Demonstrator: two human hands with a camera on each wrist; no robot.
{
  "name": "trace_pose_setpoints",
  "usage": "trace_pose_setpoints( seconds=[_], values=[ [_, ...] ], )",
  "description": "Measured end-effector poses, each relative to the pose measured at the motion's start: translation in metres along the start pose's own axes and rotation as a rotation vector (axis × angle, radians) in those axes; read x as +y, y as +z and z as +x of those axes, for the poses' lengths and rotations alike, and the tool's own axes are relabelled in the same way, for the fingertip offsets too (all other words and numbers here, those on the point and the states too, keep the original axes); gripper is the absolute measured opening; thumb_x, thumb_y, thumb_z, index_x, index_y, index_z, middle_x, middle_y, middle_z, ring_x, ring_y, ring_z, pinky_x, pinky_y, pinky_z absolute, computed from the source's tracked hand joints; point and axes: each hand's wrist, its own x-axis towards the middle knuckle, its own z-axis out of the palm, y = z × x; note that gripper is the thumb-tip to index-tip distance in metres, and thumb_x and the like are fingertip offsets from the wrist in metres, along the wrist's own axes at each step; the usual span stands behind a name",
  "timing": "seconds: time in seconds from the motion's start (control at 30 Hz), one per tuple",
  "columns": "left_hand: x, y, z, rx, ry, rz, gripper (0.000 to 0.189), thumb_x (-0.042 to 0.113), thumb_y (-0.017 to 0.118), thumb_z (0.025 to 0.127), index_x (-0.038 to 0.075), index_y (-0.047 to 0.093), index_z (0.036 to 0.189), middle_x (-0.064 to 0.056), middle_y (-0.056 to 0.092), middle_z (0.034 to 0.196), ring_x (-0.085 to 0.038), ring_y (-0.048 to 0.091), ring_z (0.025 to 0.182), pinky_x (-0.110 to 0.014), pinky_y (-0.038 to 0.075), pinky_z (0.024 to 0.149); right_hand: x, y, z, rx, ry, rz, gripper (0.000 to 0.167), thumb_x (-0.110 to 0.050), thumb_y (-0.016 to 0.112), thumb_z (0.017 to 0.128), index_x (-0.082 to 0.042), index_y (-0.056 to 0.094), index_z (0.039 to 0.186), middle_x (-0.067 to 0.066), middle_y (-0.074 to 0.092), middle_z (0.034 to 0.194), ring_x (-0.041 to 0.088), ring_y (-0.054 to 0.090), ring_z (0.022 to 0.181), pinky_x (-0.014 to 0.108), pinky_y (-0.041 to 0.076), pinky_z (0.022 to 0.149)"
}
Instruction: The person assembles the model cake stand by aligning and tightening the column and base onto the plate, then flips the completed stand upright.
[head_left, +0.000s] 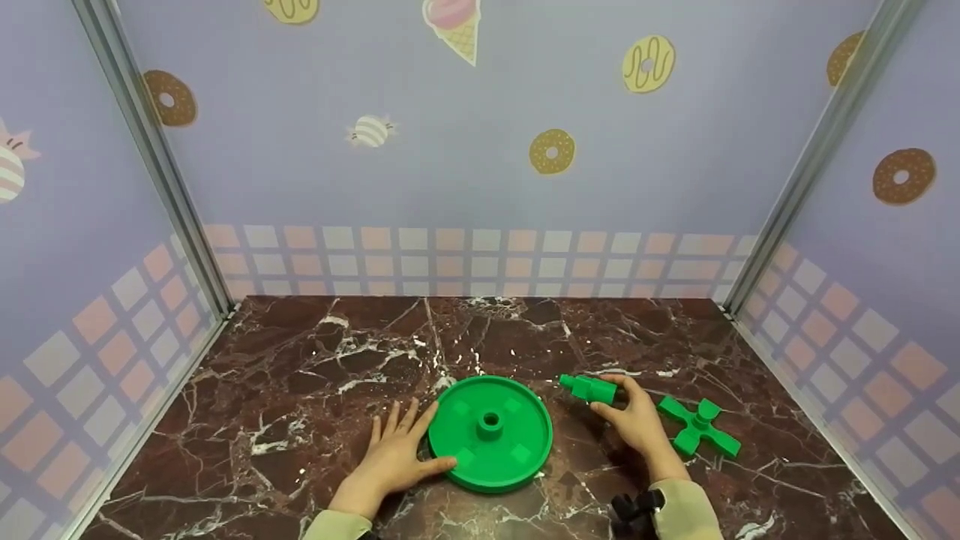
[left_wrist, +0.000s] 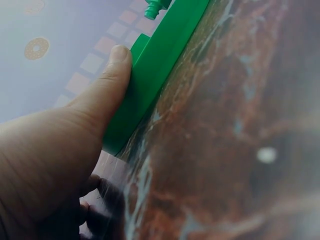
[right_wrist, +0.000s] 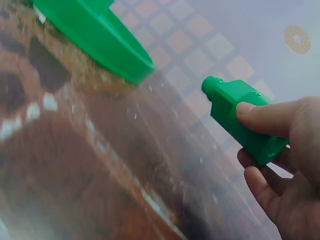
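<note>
Your left hand [head_left: 394,454] is spread with straight fingers, and its thumb lies over the rim of the round green plastic-looking dish [head_left: 489,466]. This dish has a hollow post in its middle and sits flat on the dark red marbled tabletop [head_left: 337,375]. Your right hand [head_left: 639,421] pinches between thumb and fingers the stepped green plastic-looking block [head_left: 590,389]. You hold it above the tabletop, to the right of the dish and apart from it, its narrow tip pointing left. Beside your right wrist lies the four-armed green plastic-looking cross [head_left: 699,426].
</note>
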Motion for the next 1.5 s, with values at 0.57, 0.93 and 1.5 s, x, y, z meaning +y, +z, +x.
trace_pose_setpoints(
  seconds=[0.57,0.93,1.5],
  values=[
    [-0.001,0.000,0.000,-0.001,-0.002,-0.008,0.103,0.071,0.070,0.084,0.024,0.028,0.165,-0.022,0.017,0.172,-0.051,0.003,0.159,-0.074,-0.002,0.124,-0.028,0.007,-0.009,-0.061,-0.111,0.194,0.045,-0.006,0.084,0.084,-0.005,0.066,0.125,0.012,0.069,0.116,0.012,0.063,0.098,0.026,0.056,0.074],
    [-0.002,0.001,-0.001,0.011,0.010,-0.003,0.103,0.070,0.070,0.083,0.021,0.029,0.165,-0.024,0.018,0.171,-0.052,0.005,0.158,-0.075,0.000,0.124,-0.040,0.020,-0.012,-0.108,-0.145,0.303,0.047,0.003,0.080,0.085,0.003,0.062,0.129,0.022,0.070,0.119,0.006,0.068,0.095,0.023,0.058,0.076],
    [-0.001,-0.001,0.000,0.010,0.007,-0.006,0.103,0.071,0.069,0.083,0.022,0.028,0.165,-0.023,0.018,0.171,-0.052,0.004,0.158,-0.075,0.000,0.124,-0.061,0.050,-0.014,-0.080,-0.243,0.377,0.052,-0.001,0.081,0.086,0.003,0.062,0.135,0.023,0.073,0.115,0.010,0.074,0.085,0.029,0.063,0.067]
  ],
)
